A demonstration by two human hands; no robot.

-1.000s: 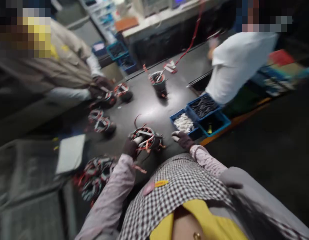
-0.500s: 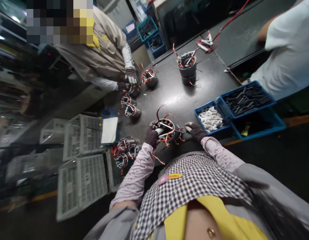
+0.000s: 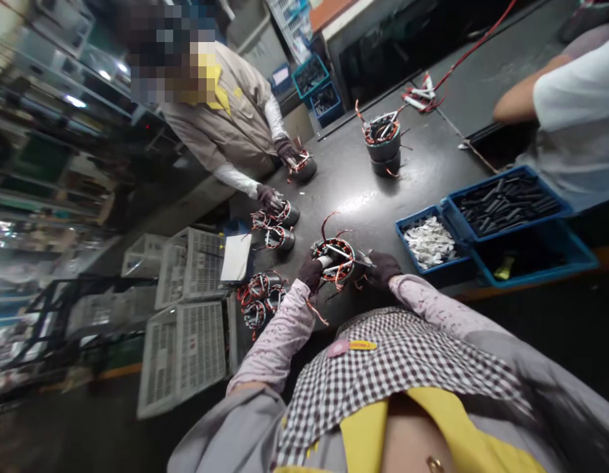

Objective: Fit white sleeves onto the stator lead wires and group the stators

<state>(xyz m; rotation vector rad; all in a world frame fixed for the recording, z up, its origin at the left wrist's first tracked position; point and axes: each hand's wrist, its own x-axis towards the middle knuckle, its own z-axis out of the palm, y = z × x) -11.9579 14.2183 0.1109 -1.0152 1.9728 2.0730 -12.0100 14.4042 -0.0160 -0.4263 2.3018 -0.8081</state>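
Note:
In front of my body, a motor stator (image 3: 351,268) with orange-red windings and white sleeves sits on the dark table, wire leads sticking out around it. My left hand (image 3: 311,270), in a dark fingerless glove, is closed on its left side with the thumb over the rim. On the right side, my right hand (image 3: 384,268), gloved alike, has its fingers pinched at a wire lead (image 3: 364,263) of the stator. The fingertips there are small and partly hidden.
White sleeves (image 3: 429,242) and black tubes (image 3: 506,202) fill blue bins at right. Two stacked stators (image 3: 384,148) stand farther back. More stators (image 3: 259,286) are at left near grey crates (image 3: 200,348). Across the table, a co-worker's hands (image 3: 287,152) touch other stators. Another person's arm (image 3: 521,98) rests at right.
My right hand has moved in to the stator's right side; my left hand keeps its hold. The co-worker's hands have spread apart onto separate stators. The whole view has shifted slightly.

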